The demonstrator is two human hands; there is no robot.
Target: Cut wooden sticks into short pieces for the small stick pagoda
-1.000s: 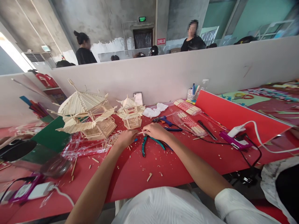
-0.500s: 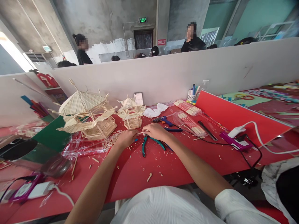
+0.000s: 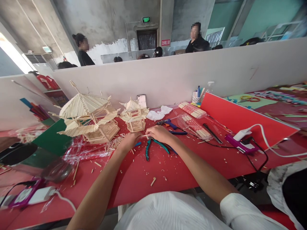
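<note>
My left hand [image 3: 130, 140] and my right hand [image 3: 159, 133] meet over the red table, both closed, with a short pale wooden stick [image 3: 144, 136] between their fingertips. Most of the stick is hidden by the fingers. Just below my right hand lie pliers with teal handles [image 3: 147, 150], their jaws out of sight under it. Behind the hands stands a small pavilion model of thin sticks [image 3: 133, 116]; a larger stick pavilion [image 3: 88, 110] is to its left. A blue glue gun [image 3: 169, 123] rests beyond my right hand, beside a dark blue-handled tool [image 3: 177, 132].
Packs of wooden sticks [image 3: 195, 127] lie to the right, near a red board [image 3: 244, 119] and a purple power strip [image 3: 242, 145]. A clear jar [image 3: 45, 163] stands at left, another person's hand [image 3: 8, 142] by it. A pale partition [image 3: 168, 73] closes the back.
Both hands hold nearly the same pose around the stick. At left, the other person's hand by the jar has shifted slightly.
</note>
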